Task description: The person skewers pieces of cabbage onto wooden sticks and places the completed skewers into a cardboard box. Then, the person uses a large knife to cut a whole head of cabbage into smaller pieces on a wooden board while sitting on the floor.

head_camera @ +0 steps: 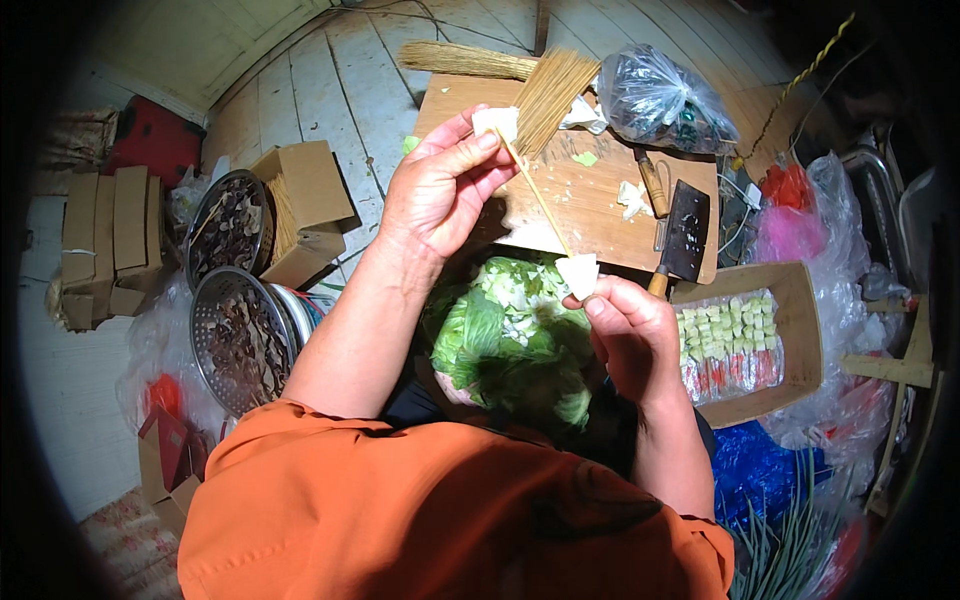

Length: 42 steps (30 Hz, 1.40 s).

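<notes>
My left hand (442, 187) is raised above the board, pinching a white vegetable piece (496, 120), probably cabbage, at the top end of a thin bamboo skewer (541, 196). The skewer slants down to a second white piece (579, 276), held between thumb and fingers of my right hand (637, 330). Its lower tip meets this piece; whether it pierces it I cannot tell. Below both hands sits a heap of green cabbage leaves (480, 330) with pale cut bits on top, partly in shadow. The container under the heap is hidden.
Ahead, a wooden board (555, 202) bears bundled skewers (555, 97), a plastic bag (664, 97), a cleaver (684, 232) and a wooden-handled knife (651, 180). At right, a cardboard box (806, 330) contains rows of skewered pale-green pieces (727, 326). Two colanders (229, 225) of dark fungus stand left.
</notes>
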Available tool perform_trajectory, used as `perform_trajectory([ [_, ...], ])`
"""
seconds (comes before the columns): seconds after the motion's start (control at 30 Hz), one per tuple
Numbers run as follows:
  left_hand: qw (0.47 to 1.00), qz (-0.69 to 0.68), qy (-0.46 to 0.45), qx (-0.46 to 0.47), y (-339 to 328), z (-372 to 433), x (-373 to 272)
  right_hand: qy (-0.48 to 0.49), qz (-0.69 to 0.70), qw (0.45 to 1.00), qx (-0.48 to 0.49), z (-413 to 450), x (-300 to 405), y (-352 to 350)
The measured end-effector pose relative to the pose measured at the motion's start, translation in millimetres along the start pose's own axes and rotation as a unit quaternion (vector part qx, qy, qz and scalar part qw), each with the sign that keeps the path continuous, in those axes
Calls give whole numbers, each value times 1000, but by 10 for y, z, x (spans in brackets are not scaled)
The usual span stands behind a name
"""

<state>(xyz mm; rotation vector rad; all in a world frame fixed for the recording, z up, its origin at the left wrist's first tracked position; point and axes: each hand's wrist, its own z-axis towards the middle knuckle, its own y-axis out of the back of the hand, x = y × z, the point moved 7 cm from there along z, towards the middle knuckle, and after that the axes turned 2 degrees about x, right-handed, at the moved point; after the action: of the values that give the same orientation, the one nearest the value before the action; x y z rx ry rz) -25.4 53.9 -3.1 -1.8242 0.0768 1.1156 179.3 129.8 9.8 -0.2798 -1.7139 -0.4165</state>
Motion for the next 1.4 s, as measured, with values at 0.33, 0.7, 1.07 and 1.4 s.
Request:
perform_trajectory([
  [0.33,999,16,-34,1,13,28,-65,-3,7,1000,19,-48,23,4],
  [0.7,969,205,-136,-28,-59,-44,-291,-105,132,984,63,-52,-81,-6],
  [1.07,980,194,-45,-14,-78,-52,-212,-72,138,988,25,-67,-90,-109],
  [1.4,977,211,-27,-2,-129,-84,-199,-38,97,995,9,-79,-36,-71],
])
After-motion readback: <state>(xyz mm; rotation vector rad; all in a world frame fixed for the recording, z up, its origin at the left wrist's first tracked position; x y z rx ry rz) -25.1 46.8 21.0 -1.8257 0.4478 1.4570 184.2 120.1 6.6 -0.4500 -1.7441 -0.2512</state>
